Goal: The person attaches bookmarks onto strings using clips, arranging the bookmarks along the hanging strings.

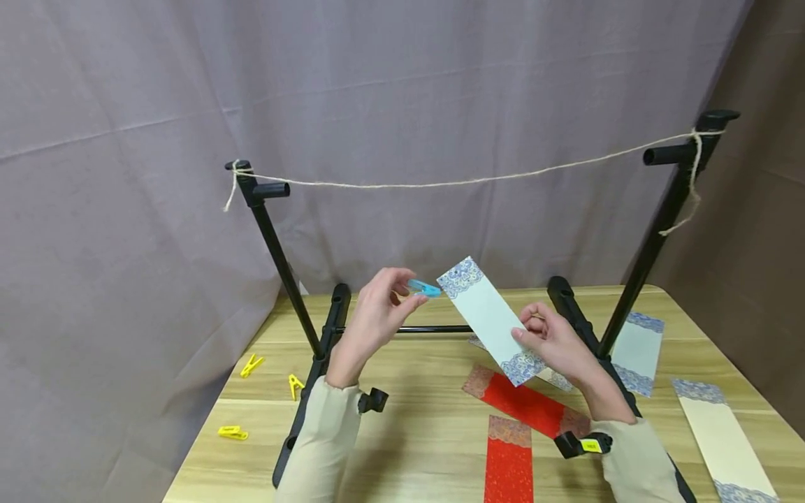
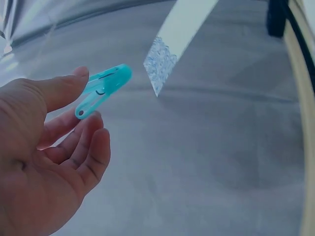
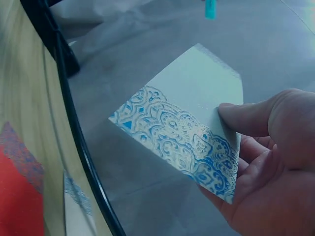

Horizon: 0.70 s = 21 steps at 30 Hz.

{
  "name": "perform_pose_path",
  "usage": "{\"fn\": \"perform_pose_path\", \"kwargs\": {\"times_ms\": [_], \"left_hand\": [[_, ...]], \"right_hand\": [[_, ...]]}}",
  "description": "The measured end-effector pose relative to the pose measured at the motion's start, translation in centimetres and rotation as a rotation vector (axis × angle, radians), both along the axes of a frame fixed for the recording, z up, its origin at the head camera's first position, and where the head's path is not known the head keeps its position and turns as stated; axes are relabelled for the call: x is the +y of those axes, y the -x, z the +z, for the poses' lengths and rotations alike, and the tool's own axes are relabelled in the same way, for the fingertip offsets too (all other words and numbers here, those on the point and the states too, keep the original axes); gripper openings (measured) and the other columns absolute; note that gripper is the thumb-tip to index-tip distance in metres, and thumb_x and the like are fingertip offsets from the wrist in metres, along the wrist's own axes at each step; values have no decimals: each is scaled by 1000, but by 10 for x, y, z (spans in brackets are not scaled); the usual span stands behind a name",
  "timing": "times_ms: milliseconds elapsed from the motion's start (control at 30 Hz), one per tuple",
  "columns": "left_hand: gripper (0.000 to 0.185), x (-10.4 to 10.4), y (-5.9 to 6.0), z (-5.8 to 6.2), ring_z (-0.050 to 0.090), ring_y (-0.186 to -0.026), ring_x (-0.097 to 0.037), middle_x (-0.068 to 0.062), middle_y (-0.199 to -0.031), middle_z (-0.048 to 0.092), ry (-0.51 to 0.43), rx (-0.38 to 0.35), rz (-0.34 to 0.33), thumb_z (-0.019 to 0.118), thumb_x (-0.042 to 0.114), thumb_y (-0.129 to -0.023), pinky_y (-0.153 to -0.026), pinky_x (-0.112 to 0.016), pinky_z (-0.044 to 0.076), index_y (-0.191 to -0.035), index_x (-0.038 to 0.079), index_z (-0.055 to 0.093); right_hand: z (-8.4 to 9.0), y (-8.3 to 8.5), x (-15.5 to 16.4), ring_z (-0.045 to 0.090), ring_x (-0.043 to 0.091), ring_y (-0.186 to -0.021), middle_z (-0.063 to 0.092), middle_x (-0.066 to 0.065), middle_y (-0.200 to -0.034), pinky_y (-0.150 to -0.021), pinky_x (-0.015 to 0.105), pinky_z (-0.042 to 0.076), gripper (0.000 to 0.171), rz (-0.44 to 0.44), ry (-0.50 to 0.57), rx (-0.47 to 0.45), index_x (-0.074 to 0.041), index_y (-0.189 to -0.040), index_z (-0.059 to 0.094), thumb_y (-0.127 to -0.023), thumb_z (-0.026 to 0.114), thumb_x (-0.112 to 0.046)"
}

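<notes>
My left hand [image 1: 377, 314] pinches a turquoise clothespin [image 1: 424, 287] between thumb and fingers; in the left wrist view the clothespin [image 2: 103, 89] points toward the card's patterned end [image 2: 160, 63]. My right hand [image 1: 556, 342] holds a pale blue card [image 1: 489, 318] with blue patterned ends by its lower end, thumb on its face [image 3: 236, 115]. The card [image 3: 189, 132] tilts up toward the clothespin and their tips are close, with a small gap between them. A twine line [image 1: 465, 181] hangs above, strung between two black stand posts [image 1: 277, 251].
Two red cards [image 1: 522, 405] lie on the wooden table [image 1: 428, 433] in front of me. Further pale cards [image 1: 638, 349] lie at the right. Three yellow clothespins [image 1: 251, 365] lie at the left. A grey curtain hangs behind. The stand's black base bars [image 1: 327, 342] run along the table.
</notes>
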<state>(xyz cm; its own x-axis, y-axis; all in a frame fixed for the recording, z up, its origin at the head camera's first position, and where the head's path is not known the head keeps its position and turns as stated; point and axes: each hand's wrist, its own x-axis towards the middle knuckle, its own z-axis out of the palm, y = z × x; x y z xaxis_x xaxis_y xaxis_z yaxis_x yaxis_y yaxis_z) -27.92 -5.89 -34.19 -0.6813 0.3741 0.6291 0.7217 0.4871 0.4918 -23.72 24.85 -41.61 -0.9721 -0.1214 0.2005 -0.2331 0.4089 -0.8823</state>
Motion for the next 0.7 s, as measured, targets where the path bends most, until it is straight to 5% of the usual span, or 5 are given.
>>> {"fn": "perform_pose_path", "kwargs": {"times_ms": [200, 467, 700], "left_hand": [[33, 17, -3, 27, 58, -75, -11, -7, -98, 62, -27, 1, -68, 75, 22, -87, -67, -20, 52, -114, 8, 64], [33, 44, -12, 75, 66, -85, -8, -3, -104, 69, 103, 33, -179, 73, 23, -89, -73, -14, 51, -116, 7, 61], [32, 62, -14, 110, 70, -85, -5, 1, -99, 75, 192, 65, -239, 69, 22, -93, -76, -13, 51, -118, 5, 59]], "right_hand": [[7, -2, 13, 58, 12, -70, 63, 5, -84, -59, 25, 49, 29, -34, 29, 63, -2, -112, 41, -96, 63, -13], [20, -7, 37, 61, 4, -74, 66, -15, -84, -65, 17, 51, 20, -92, 144, 176, -10, -107, 44, -96, 61, -6], [26, -9, 54, 68, 1, -80, 72, -18, -97, -70, 15, 55, 21, -77, 309, 228, -14, -107, 47, -95, 59, 0]]}}
